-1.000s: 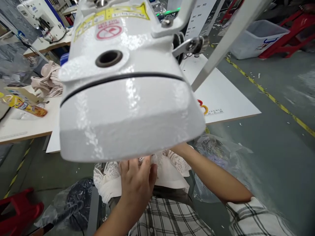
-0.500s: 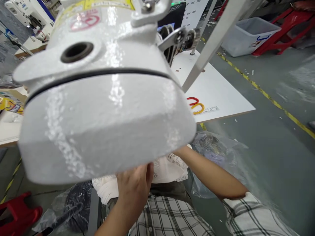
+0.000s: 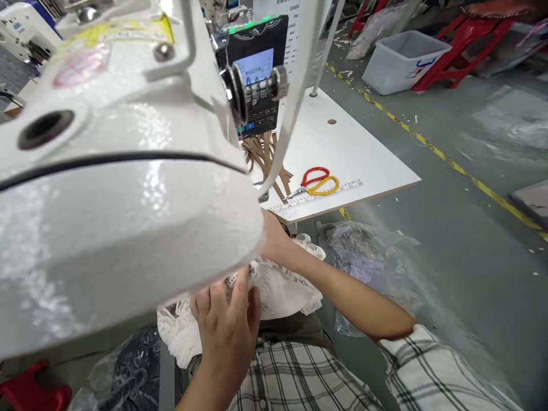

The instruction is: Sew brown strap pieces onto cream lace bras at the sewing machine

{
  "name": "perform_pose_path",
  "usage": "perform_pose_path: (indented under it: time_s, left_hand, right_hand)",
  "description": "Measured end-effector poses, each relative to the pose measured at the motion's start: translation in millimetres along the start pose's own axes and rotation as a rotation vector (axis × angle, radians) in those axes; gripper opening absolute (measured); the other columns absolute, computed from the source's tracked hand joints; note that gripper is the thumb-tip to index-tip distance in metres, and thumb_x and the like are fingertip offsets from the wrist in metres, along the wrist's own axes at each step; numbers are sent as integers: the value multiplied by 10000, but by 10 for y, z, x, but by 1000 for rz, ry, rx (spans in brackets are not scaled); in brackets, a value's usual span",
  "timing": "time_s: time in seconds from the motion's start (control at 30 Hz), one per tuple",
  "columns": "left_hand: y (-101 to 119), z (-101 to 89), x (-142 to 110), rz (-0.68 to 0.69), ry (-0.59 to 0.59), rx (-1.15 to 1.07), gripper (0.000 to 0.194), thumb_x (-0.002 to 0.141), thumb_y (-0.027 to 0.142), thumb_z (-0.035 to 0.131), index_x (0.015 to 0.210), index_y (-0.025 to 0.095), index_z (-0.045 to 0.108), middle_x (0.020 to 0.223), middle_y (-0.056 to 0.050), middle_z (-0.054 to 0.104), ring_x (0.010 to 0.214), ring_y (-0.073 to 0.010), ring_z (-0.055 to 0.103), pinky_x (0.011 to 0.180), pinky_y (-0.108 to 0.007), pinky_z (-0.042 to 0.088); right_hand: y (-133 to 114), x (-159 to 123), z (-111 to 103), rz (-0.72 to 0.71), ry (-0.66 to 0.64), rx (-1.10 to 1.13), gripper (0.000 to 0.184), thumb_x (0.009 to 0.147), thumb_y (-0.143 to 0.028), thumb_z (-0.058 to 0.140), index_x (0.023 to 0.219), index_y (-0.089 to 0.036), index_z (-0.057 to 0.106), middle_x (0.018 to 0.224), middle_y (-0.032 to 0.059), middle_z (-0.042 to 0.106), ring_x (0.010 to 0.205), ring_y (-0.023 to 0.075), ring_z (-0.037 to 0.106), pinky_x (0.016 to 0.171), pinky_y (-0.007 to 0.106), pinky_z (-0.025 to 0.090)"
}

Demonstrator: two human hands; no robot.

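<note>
My left hand (image 3: 226, 325) lies on a bunch of white lace fabric (image 3: 286, 291) in my lap, fingers stretched out flat over it. My right hand (image 3: 274, 240) reaches under the white sewing machine head (image 3: 128, 217), touching the same fabric; its fingers are hidden behind the machine. The machine head fills the left half of the view, very close to the camera. Both arms come from a plaid shirt at the bottom.
The white table (image 3: 351, 142) carries red and yellow scissors (image 3: 319, 180), a ruler strip (image 3: 317, 197) and the machine's control panel (image 3: 257, 68). A clear plastic bag (image 3: 368, 257) sits by my right arm, a dark bag (image 3: 128, 365) lower left. A white bin (image 3: 402, 57) and red stool (image 3: 462, 34) stand beyond a yellow floor line (image 3: 449, 160).
The view has swung right, so the machine head shifted left and the scissors and control panel came into sight. My right hand moved up toward the machine; my left hand stayed on the fabric.
</note>
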State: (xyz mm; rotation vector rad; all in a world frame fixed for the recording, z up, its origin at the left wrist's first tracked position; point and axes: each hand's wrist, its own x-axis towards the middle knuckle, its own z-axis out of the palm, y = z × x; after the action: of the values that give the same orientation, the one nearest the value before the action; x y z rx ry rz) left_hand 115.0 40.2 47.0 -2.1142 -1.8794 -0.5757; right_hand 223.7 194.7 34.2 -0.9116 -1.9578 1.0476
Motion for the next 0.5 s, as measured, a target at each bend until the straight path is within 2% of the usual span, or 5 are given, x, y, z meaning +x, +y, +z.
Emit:
perform_pose_path:
  time_s: [0.07, 0.17, 0.27, 0.37, 0.5]
  left_hand:
    - [-17, 8, -27, 3, 3, -37, 431, 844, 225, 654, 1271, 199, 598, 1253, -173, 568, 1137, -312, 534, 983, -453, 365]
    - [-75, 26, -83, -35, 31, -103, 445, 844, 226, 653, 1281, 198, 568, 1267, -177, 541, 1147, -317, 528, 986, -471, 369]
    - [-145, 57, -130, -132, 60, -222, 487, 855, 253, 639, 1315, 185, 497, 1250, -177, 522, 1172, -325, 496, 972, -481, 386]
    - [-192, 98, -129, -359, -12, -489, 457, 896, 326, 582, 1309, 182, 450, 1202, -157, 531, 1149, -299, 510, 969, -463, 405]
    - [-225, 146, -62, -673, -170, -957, 368, 950, 449, 465, 1226, 205, 467, 1086, -95, 592, 1060, -246, 580, 950, -401, 438]
  right_hand:
    - [39, -75, 6, -28, 48, 74, 154, 870, -218, 525, 988, -213, 624, 1160, 59, 607, 1009, 204, 580, 828, 318, 484]
    - [93, -251, 33, 38, 126, 220, 221, 902, -312, 533, 1091, -220, 602, 1270, 73, 551, 946, 171, 587, 794, 297, 490]
    - [128, -448, 74, 117, 151, 352, 239, 892, -370, 569, 1073, -214, 565, 1116, 63, 577, 788, 130, 565, 722, 273, 479]
    - [116, -599, 102, 159, 88, 415, 247, 862, -399, 621, 1003, -213, 539, 878, 17, 559, 743, 131, 540, 672, 259, 453]
    - [43, -697, 109, 160, 55, 380, 240, 830, -375, 667, 941, -218, 524, 874, 7, 542, 784, 133, 535, 673, 250, 439]
